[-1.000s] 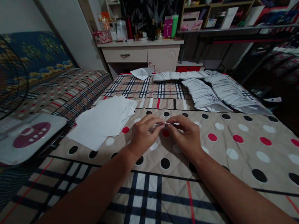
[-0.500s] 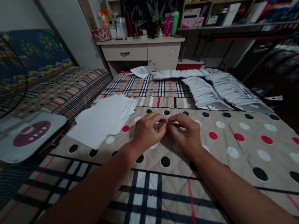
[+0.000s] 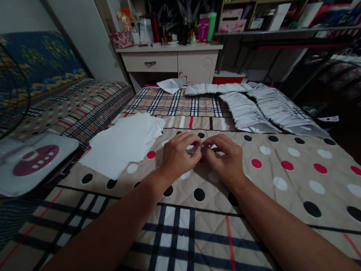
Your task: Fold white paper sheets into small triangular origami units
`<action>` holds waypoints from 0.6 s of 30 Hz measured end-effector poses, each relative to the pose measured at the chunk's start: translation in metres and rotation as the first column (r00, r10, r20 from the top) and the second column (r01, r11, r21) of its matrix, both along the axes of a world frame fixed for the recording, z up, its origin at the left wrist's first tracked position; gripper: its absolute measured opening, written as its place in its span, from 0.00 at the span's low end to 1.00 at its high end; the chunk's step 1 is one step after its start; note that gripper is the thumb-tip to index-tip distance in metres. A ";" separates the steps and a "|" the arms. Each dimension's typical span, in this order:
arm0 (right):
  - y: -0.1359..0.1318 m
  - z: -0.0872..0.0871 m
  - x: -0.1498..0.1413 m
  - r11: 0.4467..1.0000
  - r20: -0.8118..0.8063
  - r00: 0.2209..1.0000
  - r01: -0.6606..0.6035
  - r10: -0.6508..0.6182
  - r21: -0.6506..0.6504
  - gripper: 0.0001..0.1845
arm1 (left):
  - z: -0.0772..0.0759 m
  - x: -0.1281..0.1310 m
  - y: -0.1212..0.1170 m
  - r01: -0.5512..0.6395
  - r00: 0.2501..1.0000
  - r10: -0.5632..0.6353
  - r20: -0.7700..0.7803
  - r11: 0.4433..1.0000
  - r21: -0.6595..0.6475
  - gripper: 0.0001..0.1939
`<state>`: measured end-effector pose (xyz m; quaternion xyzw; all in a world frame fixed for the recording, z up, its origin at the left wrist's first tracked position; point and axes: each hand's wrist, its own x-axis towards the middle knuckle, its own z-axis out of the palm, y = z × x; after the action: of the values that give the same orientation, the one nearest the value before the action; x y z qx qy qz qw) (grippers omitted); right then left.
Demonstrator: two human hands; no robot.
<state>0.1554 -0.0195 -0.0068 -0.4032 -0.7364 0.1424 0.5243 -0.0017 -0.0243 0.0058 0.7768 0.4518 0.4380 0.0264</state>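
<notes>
My left hand (image 3: 177, 154) and my right hand (image 3: 226, 159) meet over the dotted quilt (image 3: 285, 172), fingers curled and pinched together on a small folded white paper piece (image 3: 201, 148) between the fingertips. Most of that paper is hidden by my fingers. A loose stack of flat white paper sheets (image 3: 122, 142) lies to the left of my left hand. Long overlapping rows of folded white paper pieces (image 3: 262, 109) stretch across the bed beyond my right hand.
A fan base with a maroon button panel (image 3: 28, 163) sits at the left, its wire cage above. One folded paper shape (image 3: 171, 85) lies at the far bed edge. A cluttered dresser (image 3: 169, 60) and shelves (image 3: 284, 16) stand behind.
Both hands have stayed together on the small paper, shifting slightly away from me as the fingers work it. The view has tilted a little.
</notes>
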 end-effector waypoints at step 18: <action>-0.001 0.002 0.002 0.999 -0.031 0.999 -0.021 0.020 -0.032 0.08 | -0.002 -0.009 -0.008 0.030 0.985 -0.012 -0.169 0.994 0.103 0.08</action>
<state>0.1578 -0.0209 -0.0044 -0.4020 -0.7298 0.1658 0.5276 -0.0108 -0.0319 0.0043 0.8160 0.4206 0.3936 -0.0484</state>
